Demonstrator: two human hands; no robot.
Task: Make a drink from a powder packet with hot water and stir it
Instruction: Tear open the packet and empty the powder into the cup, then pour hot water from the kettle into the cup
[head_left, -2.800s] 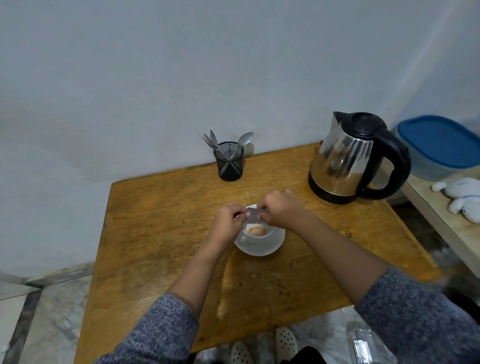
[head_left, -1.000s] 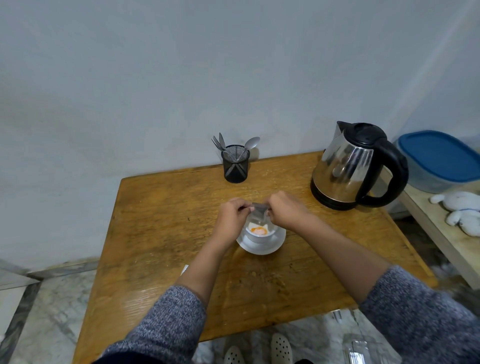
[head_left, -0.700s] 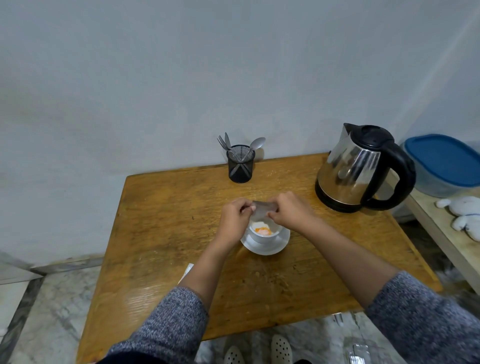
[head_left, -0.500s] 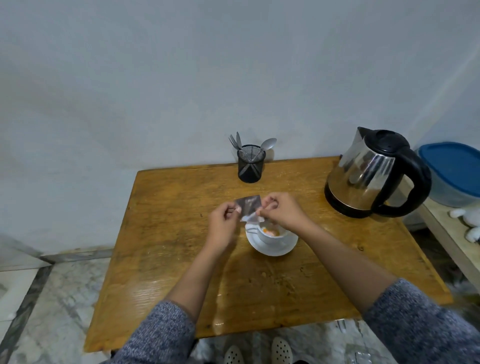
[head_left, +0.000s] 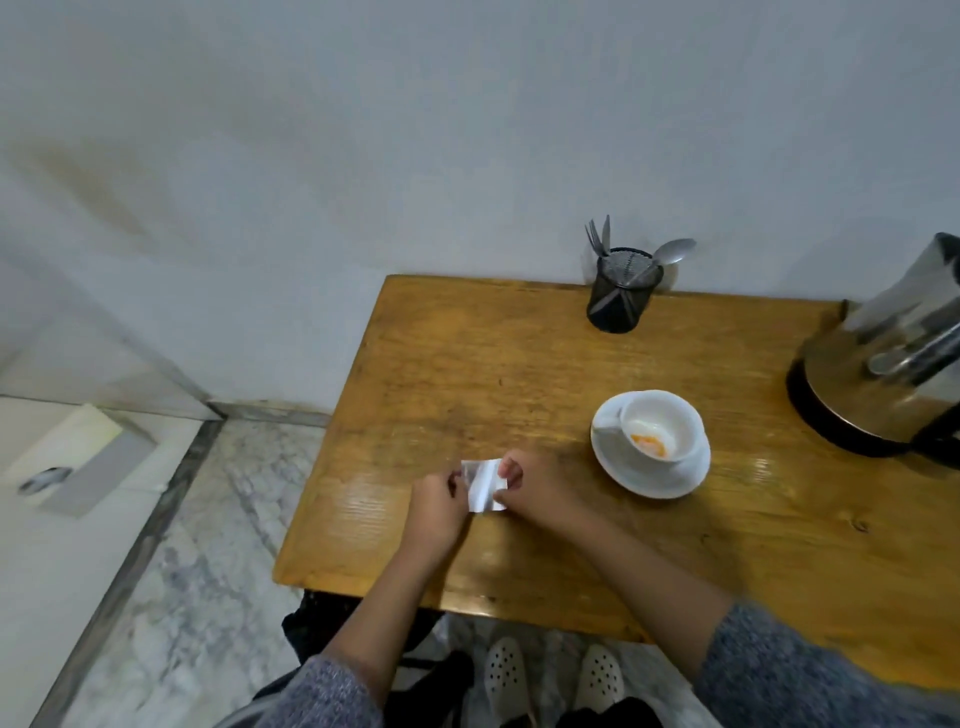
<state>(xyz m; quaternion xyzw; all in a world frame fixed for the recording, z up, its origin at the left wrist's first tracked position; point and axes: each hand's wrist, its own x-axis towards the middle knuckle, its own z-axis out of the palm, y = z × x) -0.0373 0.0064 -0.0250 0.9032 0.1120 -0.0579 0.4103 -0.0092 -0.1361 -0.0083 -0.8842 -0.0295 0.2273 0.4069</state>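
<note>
A white cup (head_left: 660, 425) with orange powder (head_left: 648, 443) at its bottom stands on a white saucer (head_left: 618, 467) on the wooden table (head_left: 467, 364). Left of the saucer, my left hand (head_left: 436, 506) and my right hand (head_left: 535, 486) both pinch a silvery powder packet (head_left: 484, 483) just above the tabletop. A steel electric kettle (head_left: 883, 358) with a black base stands at the right edge of the view, partly cut off. A black mesh holder (head_left: 621, 293) with a spoon (head_left: 670, 252) and forks is at the back by the wall.
The table's left edge lies close to my hands, with marble floor (head_left: 208, 519) beyond it. A white wall rises right behind the table. My feet in white perforated shoes (head_left: 506, 670) show under the front edge.
The packet has come away from above the cup and moved left and toward me in both hands. The view has swung left, so the kettle now sits at the right border.
</note>
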